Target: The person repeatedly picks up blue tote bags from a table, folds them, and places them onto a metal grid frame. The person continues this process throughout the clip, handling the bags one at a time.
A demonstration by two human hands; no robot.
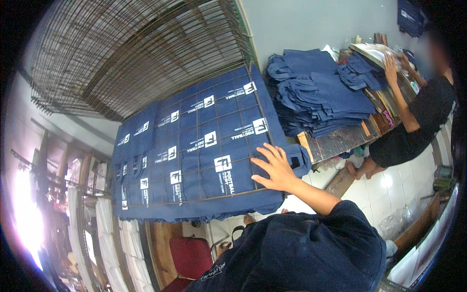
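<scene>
My right hand [275, 168] rests with spread fingers on a navy cloth piece at the right end of a wire drying rack [194, 197]. Nothing is gripped in it. Several navy cloth pieces with white prints [224, 168] lie side by side across the rack, and thin rods show over or between them. Just beyond my wrist, a navy cloth end with a dark opening [297, 158], like a bag handle, hangs past the rack's edge. My left hand is out of sight.
More wire rack tiers [160, 48] tilt up above the far side. Stacked navy cloth bags [321, 92] cover a wooden table [335, 143] at right, where a co-worker [413, 117] handles a white-topped board [374, 53]. A red chair [189, 258] stands below the rack.
</scene>
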